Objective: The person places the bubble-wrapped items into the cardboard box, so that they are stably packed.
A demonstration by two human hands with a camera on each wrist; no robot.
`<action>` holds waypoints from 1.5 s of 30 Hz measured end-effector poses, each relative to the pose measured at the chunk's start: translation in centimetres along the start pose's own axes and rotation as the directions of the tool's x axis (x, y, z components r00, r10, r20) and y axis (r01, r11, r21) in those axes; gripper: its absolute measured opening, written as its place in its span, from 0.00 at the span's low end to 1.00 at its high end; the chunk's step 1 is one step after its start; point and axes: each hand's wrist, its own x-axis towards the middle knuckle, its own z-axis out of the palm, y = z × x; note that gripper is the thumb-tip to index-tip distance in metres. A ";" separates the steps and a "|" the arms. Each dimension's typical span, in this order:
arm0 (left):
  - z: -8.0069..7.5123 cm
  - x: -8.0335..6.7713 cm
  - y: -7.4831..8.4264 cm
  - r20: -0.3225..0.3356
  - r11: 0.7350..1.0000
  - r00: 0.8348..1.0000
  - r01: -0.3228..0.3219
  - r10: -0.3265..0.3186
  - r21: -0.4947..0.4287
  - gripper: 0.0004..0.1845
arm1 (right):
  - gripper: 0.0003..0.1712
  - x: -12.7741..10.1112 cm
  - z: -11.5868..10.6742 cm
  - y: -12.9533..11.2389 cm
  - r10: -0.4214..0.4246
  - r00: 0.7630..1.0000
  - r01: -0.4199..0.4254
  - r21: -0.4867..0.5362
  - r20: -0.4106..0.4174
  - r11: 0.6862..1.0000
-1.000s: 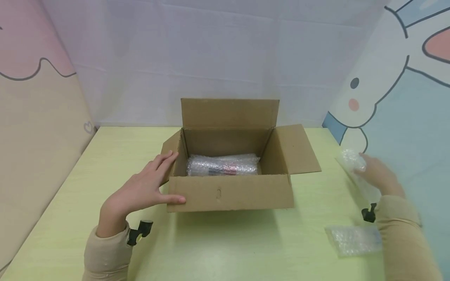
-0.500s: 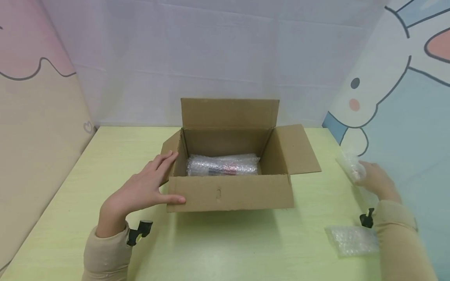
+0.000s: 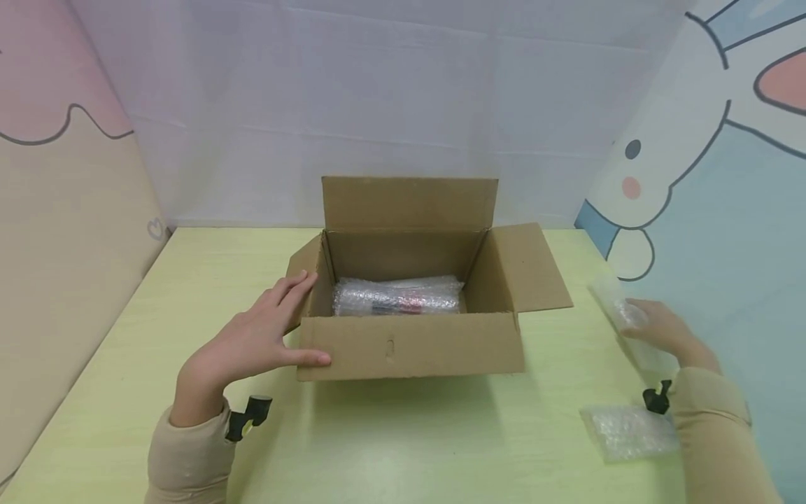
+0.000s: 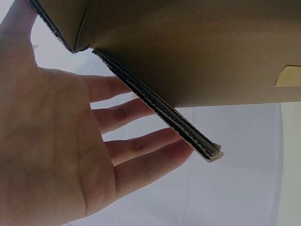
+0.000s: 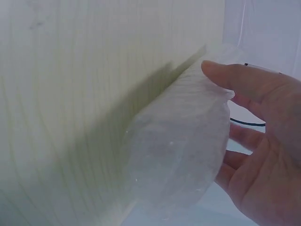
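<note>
On the table stands an open cardboard box, its flaps spread outward. Inside it lies a bubble-wrapped bundle showing blue and red patches; its contents cannot be made out. My left hand rests on the box's left corner, thumb on the front flap and nearly straight fingers against the left flap. At the right edge of the table, my right hand pinches a clear bubble-wrap piece, thumb on top and fingers behind. The piece hangs loosely and looks puffed out in the right wrist view.
A second bubble-wrap piece lies flat at the right front of the table, partly behind the right sleeve. A white cloth hangs behind the table. Printed panels stand close on either side.
My right hand has shifted slightly left and toward me with the bubble-wrap piece, which hangs lower. The left hand and the box have stayed in place.
</note>
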 end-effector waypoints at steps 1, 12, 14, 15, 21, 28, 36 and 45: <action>0.0 0.0 0.0 0.000 1.000 1.000 0.000 0.000 0.000 0.62 | 0.41 0.0 0.0 0.0 0.003 1.000 -0.003 -0.011 0.005 1.000; 0.1 0.0 -0.2 0.000 1.000 1.000 -0.008 0.008 0.010 0.62 | 0.41 -0.1 -0.2 0.2 0.022 1.000 -0.021 -0.058 0.007 0.998; 0.1 0.0 -0.2 -0.002 1.000 1.000 -0.010 0.010 0.008 0.62 | 0.40 0.0 -0.7 0.0 0.002 1.000 -0.003 -0.062 -0.017 0.998; 0.1 0.0 -0.2 -0.003 1.000 1.000 -0.010 0.010 0.008 0.62 | 0.40 0.0 -1.0 -0.1 -0.013 0.999 0.010 -0.066 -0.035 0.998; 0.0 -0.1 -0.2 -0.005 1.000 1.000 -0.008 0.008 0.009 0.62 | 0.40 0.5 -3.3 -1.6 -0.054 0.995 0.047 -0.092 -0.079 0.995; -0.1 -0.1 0.0 -0.003 1.000 1.000 -0.009 0.009 0.007 0.62 | 0.40 0.6 -6.0 -4.1 -0.125 0.984 0.112 -0.108 -0.124 0.988; -0.1 0.0 0.0 -0.006 1.000 1.000 -0.012 0.012 0.008 0.62 | 0.40 0.1 -8.6 -8.0 -0.168 0.967 0.146 -0.122 -0.194 0.982; -0.1 -0.1 0.1 -0.001 1.000 1.000 -0.007 0.006 -0.005 0.62 | 0.40 -0.3 -11.2 -12.4 -0.232 0.936 0.206 -0.123 -0.265 0.971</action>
